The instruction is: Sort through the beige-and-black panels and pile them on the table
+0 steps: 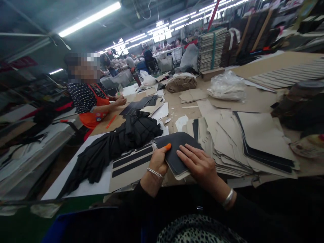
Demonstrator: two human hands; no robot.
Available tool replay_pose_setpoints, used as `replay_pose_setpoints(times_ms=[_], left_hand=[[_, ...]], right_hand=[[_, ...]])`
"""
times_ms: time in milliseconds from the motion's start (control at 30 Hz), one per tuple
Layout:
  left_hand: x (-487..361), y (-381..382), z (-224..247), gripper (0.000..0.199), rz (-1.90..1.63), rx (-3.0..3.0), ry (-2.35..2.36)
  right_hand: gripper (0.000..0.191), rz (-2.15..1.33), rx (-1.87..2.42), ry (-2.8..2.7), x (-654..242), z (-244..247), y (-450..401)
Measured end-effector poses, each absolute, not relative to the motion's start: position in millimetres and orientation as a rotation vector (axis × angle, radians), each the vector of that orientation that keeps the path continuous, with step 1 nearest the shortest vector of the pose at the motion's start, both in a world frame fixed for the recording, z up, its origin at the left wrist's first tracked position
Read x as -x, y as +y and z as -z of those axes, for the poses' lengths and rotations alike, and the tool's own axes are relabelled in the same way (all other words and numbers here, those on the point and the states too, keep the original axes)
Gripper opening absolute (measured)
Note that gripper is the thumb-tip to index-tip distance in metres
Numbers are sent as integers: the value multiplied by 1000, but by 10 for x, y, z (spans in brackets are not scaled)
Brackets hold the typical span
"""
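Note:
A dark grey sheet panel with rounded corners and a pale underside is held at the table's front edge. Its near left edge is gripped by my left hand, with an orange cover on the thumb pressed on top and the other fingers hidden beneath. My right hand lies on the panel's dark face with fingers stretched out. Left of the hands is a beige panel bearing two black strips. Close by on the right spreads a stack of beige and black panels.
A heap of black fabric strips lies on the left of the table. Across from it, a person in an orange apron handles something small beside dark sheets. Plastic-wrapped bundles and a tall tied stack stand farther back.

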State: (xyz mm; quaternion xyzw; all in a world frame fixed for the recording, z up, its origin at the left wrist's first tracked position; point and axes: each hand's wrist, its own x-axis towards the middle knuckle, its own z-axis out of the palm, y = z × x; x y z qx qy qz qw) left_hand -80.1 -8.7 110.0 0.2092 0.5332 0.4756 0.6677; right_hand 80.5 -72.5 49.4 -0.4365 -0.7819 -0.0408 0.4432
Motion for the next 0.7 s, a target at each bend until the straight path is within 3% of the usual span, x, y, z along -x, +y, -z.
replay_pose_setpoints(times_ms=[167,267,433,500,633,700], left_hand=[[793,-380,-1111,33,-1135,-647,1030],[954,-437,-1013,66,-1165,-946,890],[1342,-288,-858,102,-1410,-1405,1276],[1477,-264,-873,99,-1312,-1332,1199],[1656,-348,-924,66,-949,-1145,1078],[1690,-420,-912,61,-863,-1064,1063]], right_hand=[[45,43,1044,-1859,-957,-654,-924],[35,-257,1167,-1537,-1060,-776,-1054],[38,-769,1332,-842,-1239,-801,-1236],[41,-900,1292,-685,-1299,-727,-1296],[47,-1058,1209,-528,-1393,-595,-1374],[50,-1107,1205,-495,-1432,-570,-1399]])
